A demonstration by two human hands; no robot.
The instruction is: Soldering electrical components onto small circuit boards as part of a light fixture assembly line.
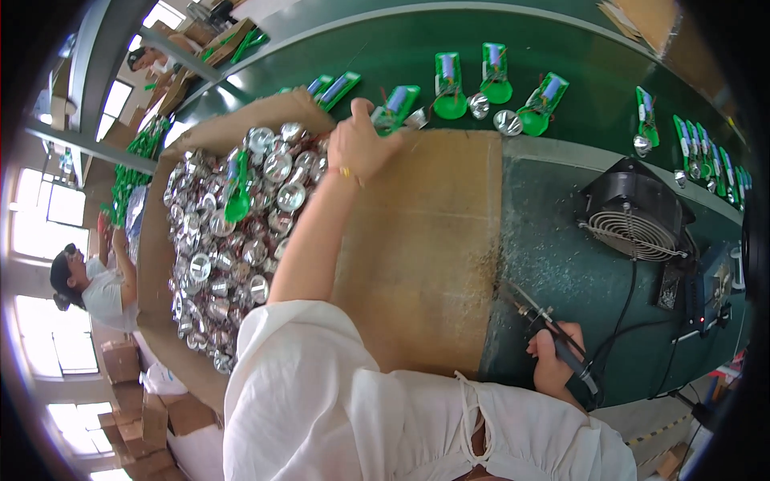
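Note:
My left hand (361,151) reaches across to the near edge of the green work surface. Its thumb and fingers are closed around the lower end of a green plastic housing (398,104) with a blue-grey cylinder in it. A small silver reflector cup (417,119) lies beside that housing. At the lower right, my right hand (555,353) grips a soldering iron (571,357), its thin tip (513,290) pointing up and left over the bench. Left of my left forearm stands a cardboard box (156,272) full of silver reflector cups (258,289), with one green housing (237,188) on top.
Several green housings (449,88) with wired reflectors line the green surface (385,48). A brown board (417,256) lies before me. A black fan (634,212) and a soldering station (706,293) stand right, with cables. Other people (96,280) work at left.

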